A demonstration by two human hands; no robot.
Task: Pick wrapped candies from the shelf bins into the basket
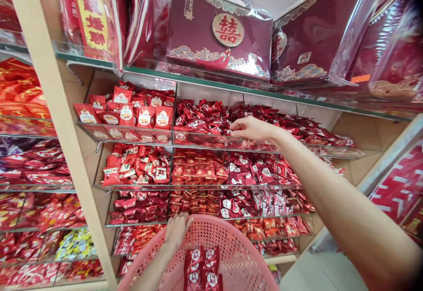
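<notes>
My left hand [177,229] is closed over the far rim of a pink perforated plastic basket [243,242]. Inside it, near the bottom of the view, lie several dark red candy packets [202,267] with round white labels. My right hand [249,129] reaches over the clear front lip of the upper candy shelf. Its fingers are bent and apart, close to the small dark red packets [201,117] heaped there; nothing shows between them. Whether the fingertips touch the packets I cannot tell.
Clear dividers [172,126] split the shelves into bins of red packets. Left of them is a bin of red cookie-printed packets [125,112]. A glass shelf [198,77] above holds maroon gift bags [220,35]. A wooden upright [62,128] stands left; a framed panel [396,185] leans right.
</notes>
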